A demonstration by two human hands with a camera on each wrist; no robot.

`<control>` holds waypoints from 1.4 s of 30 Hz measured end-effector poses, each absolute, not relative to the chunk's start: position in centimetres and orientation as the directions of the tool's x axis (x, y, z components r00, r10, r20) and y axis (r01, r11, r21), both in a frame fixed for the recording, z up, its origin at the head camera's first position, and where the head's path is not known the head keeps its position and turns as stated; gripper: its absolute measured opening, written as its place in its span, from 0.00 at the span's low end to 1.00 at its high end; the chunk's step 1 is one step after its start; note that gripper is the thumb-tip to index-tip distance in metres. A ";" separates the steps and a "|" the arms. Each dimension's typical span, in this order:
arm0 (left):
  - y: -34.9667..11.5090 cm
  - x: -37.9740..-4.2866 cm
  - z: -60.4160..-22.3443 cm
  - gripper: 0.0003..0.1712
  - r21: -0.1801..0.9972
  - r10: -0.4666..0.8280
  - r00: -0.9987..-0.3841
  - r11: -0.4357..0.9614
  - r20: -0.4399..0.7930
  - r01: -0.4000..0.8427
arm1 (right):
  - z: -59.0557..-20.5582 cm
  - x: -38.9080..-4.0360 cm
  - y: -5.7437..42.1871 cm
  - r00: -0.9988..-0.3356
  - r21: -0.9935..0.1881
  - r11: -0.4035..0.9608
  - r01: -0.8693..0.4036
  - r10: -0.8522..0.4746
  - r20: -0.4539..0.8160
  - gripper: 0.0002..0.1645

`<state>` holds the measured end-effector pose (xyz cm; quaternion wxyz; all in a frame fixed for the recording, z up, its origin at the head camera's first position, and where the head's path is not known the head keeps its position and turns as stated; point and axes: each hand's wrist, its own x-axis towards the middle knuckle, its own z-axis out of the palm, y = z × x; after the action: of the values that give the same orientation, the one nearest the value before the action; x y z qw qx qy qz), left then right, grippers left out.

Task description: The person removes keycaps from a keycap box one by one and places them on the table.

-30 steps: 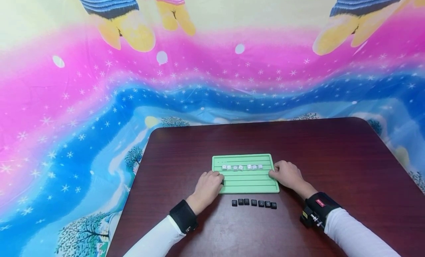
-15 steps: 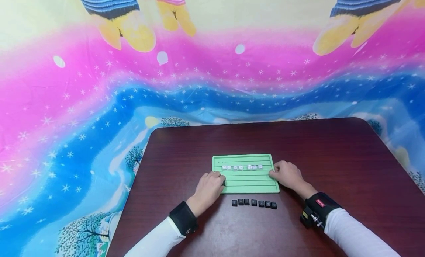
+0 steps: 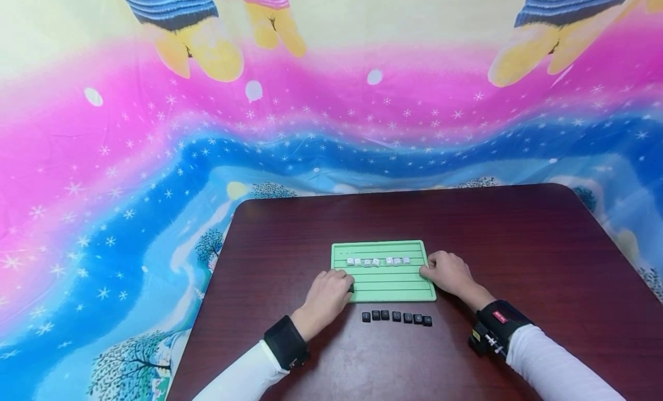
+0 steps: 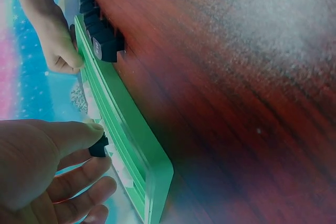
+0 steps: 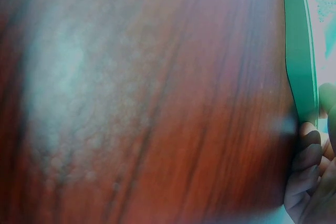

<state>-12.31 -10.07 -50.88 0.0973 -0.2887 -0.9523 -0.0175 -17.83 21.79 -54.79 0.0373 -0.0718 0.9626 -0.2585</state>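
My left hand (image 3: 326, 296) pinches a black keycap (image 4: 98, 148) between thumb and fingers, over the left part of a light green grooved tray (image 3: 393, 286). Most of that keycap is hidden by the fingers in the head view. On the tray's upper part stands a row of several white keycaps (image 3: 397, 262), with a gap in the middle. My right hand (image 3: 452, 272) grips the tray's right edge, thumb on the rim and fingers curled against the outer side, as the right wrist view shows. Between the hands, in front of the tray, lies a row of several black keycaps (image 3: 396, 316).
The tray lies flat on a dark reddish-brown table (image 3: 497, 228) with rounded corners. Behind it hangs a colourful printed cloth (image 3: 331, 113). Each forearm wears a black wrist band (image 3: 286, 341) over or near a white sleeve.
My left hand has shifted slightly to the right over the tray with the black keycap in its fingers. The right hand, the tray and the two rows stay where they were.
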 end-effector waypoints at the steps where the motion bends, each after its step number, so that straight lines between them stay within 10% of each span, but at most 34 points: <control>1: -10.1 -12.2 -50.9 0.06 -0.020 0.547 -0.814 0.832 0.194 0.555 | -54.8 -17.8 21.8 -0.987 -0.503 0.856 -0.120 -0.158 -0.034 0.27; 42: -9.8 -10.2 -50.9 0.10 0.003 0.594 -0.789 0.798 0.158 0.602 | -54.8 -17.9 21.7 -0.988 -0.493 0.864 -0.099 -0.143 -0.053 0.26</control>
<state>-10.16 -9.84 -50.87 0.0745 -0.3164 -0.9453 -0.0267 -17.91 21.74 -54.77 0.0440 -0.0628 0.9645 -0.2527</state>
